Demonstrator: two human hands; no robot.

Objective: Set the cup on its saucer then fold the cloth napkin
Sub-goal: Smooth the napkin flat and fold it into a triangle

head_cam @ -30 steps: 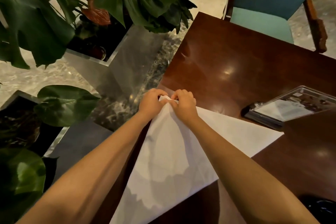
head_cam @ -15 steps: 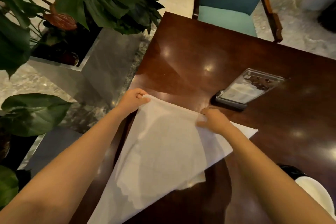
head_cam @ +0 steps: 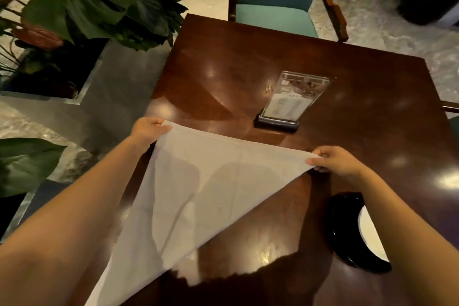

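Note:
A white cloth napkin point(head_cam: 198, 189) is stretched over the dark wooden table point(head_cam: 248, 77) as a triangle, its long edge taut between my hands and its point trailing toward me at the lower left. My left hand point(head_cam: 149, 129) pinches the far-left corner at the table's left edge. My right hand point(head_cam: 335, 160) pinches the right corner. A black saucer point(head_cam: 345, 231) lies at the lower right, half hidden by my right forearm, with something white point(head_cam: 370, 233) on it; I cannot tell whether that is the cup.
A clear acrylic menu stand point(head_cam: 290, 102) on a dark base sits just beyond the napkin. A teal chair point(head_cam: 275, 12) stands at the table's far side. Large-leafed plants point(head_cam: 99, 7) in metal planters point(head_cam: 82, 82) crowd the left of the table.
My hands, together on one corner a second ago, have moved apart; the right hand slid rightward along the edge, pulling the napkin taut. The view swung right, showing the saucer.

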